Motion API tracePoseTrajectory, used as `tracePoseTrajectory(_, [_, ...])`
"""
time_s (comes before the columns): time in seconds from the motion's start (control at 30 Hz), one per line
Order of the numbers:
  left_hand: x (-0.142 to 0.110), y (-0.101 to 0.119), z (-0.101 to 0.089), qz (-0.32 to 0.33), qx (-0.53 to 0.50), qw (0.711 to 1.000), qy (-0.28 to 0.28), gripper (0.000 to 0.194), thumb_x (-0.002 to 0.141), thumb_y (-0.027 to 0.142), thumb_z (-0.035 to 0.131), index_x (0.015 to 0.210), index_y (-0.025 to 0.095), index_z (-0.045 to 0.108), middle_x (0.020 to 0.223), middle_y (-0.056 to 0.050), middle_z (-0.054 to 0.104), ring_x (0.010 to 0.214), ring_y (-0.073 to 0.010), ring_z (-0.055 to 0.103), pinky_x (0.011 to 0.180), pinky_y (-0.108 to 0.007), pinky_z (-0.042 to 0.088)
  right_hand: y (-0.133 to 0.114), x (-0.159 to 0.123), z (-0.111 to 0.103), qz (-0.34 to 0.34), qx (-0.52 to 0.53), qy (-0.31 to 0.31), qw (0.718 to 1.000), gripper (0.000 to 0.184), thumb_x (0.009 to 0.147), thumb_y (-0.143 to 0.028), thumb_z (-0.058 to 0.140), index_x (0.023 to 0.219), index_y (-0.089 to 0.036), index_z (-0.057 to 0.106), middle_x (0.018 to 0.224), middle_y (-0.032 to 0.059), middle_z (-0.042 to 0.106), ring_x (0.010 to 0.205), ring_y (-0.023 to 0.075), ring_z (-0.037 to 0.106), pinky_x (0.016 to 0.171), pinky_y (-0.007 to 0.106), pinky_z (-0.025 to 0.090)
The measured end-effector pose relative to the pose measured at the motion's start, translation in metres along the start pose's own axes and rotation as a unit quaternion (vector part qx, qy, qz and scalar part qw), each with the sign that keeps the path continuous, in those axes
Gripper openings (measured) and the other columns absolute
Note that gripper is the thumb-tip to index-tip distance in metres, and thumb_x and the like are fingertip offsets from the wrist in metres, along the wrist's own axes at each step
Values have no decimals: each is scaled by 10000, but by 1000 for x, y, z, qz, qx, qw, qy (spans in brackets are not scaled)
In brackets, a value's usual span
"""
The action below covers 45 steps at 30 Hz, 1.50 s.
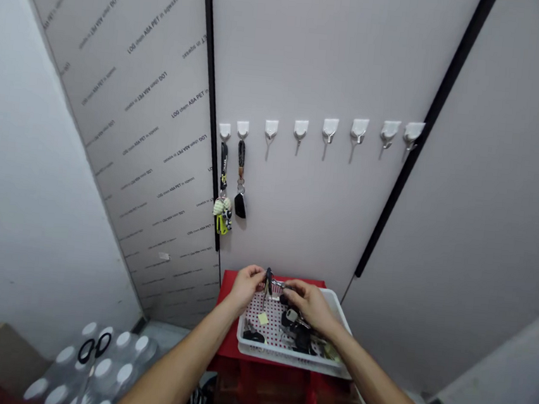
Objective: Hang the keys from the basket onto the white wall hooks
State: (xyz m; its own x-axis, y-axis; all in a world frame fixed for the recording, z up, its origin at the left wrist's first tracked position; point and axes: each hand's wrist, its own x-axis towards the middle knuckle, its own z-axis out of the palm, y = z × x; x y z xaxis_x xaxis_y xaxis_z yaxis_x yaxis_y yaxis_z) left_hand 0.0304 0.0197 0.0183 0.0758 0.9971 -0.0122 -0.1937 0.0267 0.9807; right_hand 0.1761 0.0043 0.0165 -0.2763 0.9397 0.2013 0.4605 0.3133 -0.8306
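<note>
Above a white perforated basket [292, 358], both hands hold a bunch of keys [269, 281] with a dark key and a metal chain. My left hand [247, 285] pinches its left end near the dark key head. Closed on the chain end is my right hand [310, 302], whose fingertips partly hide it. Inside the basket lie several dark keys and fobs [302, 335], a black key at the left [253, 335] and a small pale yellow paper square [263, 318].
Several white adhesive hooks [330, 130] line the panel. The two leftmost carry a keychain with green charms [222, 207] and a black fob on a braided strap [240, 204]. Red cloth [228, 284] lies under the basket. Bottles [103, 368] and black-handled scissors [95, 347] are lower left.
</note>
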Motion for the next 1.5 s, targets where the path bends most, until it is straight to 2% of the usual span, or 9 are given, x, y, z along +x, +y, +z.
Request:
tracePoseTrajectory(0.13, [1, 7, -3, 52, 80, 995, 3, 166, 608, 209, 456, 734, 123, 521, 713, -22, 560, 637, -80, 500, 617, -207, 382, -20, 12, -17, 7, -42, -12, 999, 208, 639, -294, 411, 715, -132, 517, 519, -18, 500, 466, 81, 433, 456, 187, 339])
tracePoseTrajectory(0.23, [1, 8, 3, 120, 162, 977, -66, 229, 593, 167, 470, 806, 125, 543, 833, -41, 568, 777, -109, 489, 721, -225, 360, -30, 23, -23, -3, -66, -27, 997, 189, 624, -279, 424, 695, -132, 519, 485, -31, 472, 421, 66, 397, 427, 182, 315])
tracePoseTrajectory(0.33, [1, 12, 9, 133, 196, 965, -109, 241, 619, 166, 438, 826, 128, 555, 797, -30, 583, 724, -111, 496, 685, -228, 374, -40, 33, -28, -24, -65, -37, 997, 175, 610, -252, 435, 697, -130, 526, 497, -32, 466, 427, 58, 381, 429, 180, 308])
tracePoseTrajectory(0.47, [9, 28, 12, 123, 160, 978, -61, 206, 627, 186, 432, 756, 105, 571, 632, -15, 570, 565, -85, 472, 563, -202, 373, -59, 47, -34, -60, -38, -4, 997, 192, 590, -229, 456, 739, -126, 520, 488, -41, 446, 447, 61, 393, 452, 188, 326])
tracePoseTrajectory(0.73, [30, 114, 9, 217, 92, 971, 38, 146, 559, 208, 509, 645, 113, 580, 561, 15, 529, 522, -64, 437, 540, -183, 344, -122, 99, -43, -108, 166, 143, 970, 233, 514, -287, 546, 647, -146, 417, 469, -48, 484, 420, 65, 458, 473, 223, 405])
tracePoseTrajectory(0.97, [58, 196, 18, 276, 77, 955, 77, 186, 559, 239, 515, 684, 115, 578, 544, 17, 512, 459, -42, 410, 482, -170, 333, -187, 142, -70, -210, 174, 251, 929, 195, 523, -265, 548, 636, -133, 460, 490, -38, 491, 413, 51, 455, 462, 212, 427])
tracePoseTrajectory(1.1, [69, 223, 24, 288, 96, 946, 111, 166, 560, 250, 522, 649, 123, 580, 523, 17, 509, 454, -48, 416, 484, -176, 334, -211, 156, -80, -202, 148, 297, 921, 164, 531, -234, 541, 639, -126, 482, 501, -29, 496, 402, 53, 454, 444, 216, 431])
tracePoseTrajectory(1.27, [74, 228, 28, 270, 133, 941, 154, 148, 585, 246, 501, 632, 126, 574, 516, 11, 515, 458, -59, 431, 480, -179, 338, -216, 166, -81, -160, 110, 313, 930, 117, 541, -194, 527, 635, -125, 520, 509, -17, 502, 393, 55, 451, 437, 225, 428])
tracePoseTrajectory(1.5, [83, 210, 24, 250, 189, 937, 151, 87, 539, 145, 530, 611, 110, 566, 526, 0, 519, 503, -82, 452, 540, -205, 356, -193, 175, -79, -152, 16, 312, 938, 114, 565, -171, 492, 636, -117, 564, 490, -7, 516, 468, 82, 482, 554, 268, 421])
